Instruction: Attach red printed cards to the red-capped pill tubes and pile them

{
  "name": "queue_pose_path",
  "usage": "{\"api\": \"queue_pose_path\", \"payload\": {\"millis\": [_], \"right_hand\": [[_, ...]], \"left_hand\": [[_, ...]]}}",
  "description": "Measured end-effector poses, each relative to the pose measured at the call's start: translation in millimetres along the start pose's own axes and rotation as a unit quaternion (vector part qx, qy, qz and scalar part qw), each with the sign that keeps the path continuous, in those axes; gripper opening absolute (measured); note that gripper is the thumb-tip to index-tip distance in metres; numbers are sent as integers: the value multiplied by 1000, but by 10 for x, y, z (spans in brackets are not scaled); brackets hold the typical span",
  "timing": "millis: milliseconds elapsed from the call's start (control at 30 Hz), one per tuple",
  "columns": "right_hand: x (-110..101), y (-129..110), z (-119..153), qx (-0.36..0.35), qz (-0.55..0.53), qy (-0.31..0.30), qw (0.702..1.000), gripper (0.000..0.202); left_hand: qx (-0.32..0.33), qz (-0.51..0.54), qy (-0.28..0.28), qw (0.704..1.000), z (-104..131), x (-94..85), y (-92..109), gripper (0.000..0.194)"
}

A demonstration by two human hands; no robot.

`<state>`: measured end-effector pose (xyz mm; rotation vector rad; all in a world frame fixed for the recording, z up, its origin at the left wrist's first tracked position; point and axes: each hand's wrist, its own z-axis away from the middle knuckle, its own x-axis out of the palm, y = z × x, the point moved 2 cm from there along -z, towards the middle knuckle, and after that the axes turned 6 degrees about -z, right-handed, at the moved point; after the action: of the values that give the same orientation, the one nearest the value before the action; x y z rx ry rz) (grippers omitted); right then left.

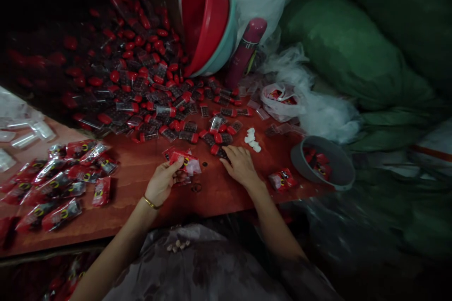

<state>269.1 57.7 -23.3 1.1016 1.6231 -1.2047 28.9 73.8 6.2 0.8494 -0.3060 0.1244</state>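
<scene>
- The left hand [164, 178] pinches several red printed plastic pouches [185, 162] between thumb and fingers, at its 2 o'clock. Thin film like this probably slides, so a slack pinch could let one slip out or two come away together.
- The right hand [242, 164] has its fingertips at a red-capped plastic container [219, 151], at its 10 o'clock. I can't make out whether they grip it or only touch it; a light contact could send it rolling.
- That container lies against the near fringe of a heaped pile of red-capped containers [155, 84], spreading toward 10 o'clock from the right hand. Tugging one out might bring others tumbling down.
- At the right hand's 1 o'clock sit small white pieces [252, 140], loose on the red tabletop [226, 197]; a sweeping wrist or sleeve could scatter them.
- Between the hands, a small black disc [205, 164] could be brushed away unnoticed.
- A lone red pouch [281, 179], just past the right hand at 4 o'clock, lies near the front edge, where the forearm might knock it off.
- The grey tub [348, 169], at 3 o'clock, also stands near that edge; a bump could tip it.
</scene>
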Motion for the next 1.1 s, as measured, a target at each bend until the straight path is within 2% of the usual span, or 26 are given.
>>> {"api": "queue_pose_path", "payload": {"millis": [100,167,267,333,467,700,900,1100], "right_hand": [[-11,-39,36,21,-56,41,997,33],[-78,-118,104,44,-153,57,986,32],[-236,-324,246,55,-314,16,948,30],[-346,-470,325,54,-366,-16,929,28],[-450,-637,377,49,-391,-38,918,24],[-377,-715,400,91,-453,-48,886,23],[-352,-804,438,107,-501,-48,858,23],[-335,-822,398,117,-525,-68,840,20]], "left_hand": [[5,12,4,1000,14,33,5,41],[7,18,-3,1000,33,67,8,43],[7,12,-12,1000,63,103,8,46],[6,1,-11,1000,77,116,2,47],[24,-18,-8,1000,83,132,-18,45],[40,-11,32,999,54,84,-31,48],[41,-29,10,999,90,91,7,46],[74,-58,3,996,85,76,-2,40]]}}
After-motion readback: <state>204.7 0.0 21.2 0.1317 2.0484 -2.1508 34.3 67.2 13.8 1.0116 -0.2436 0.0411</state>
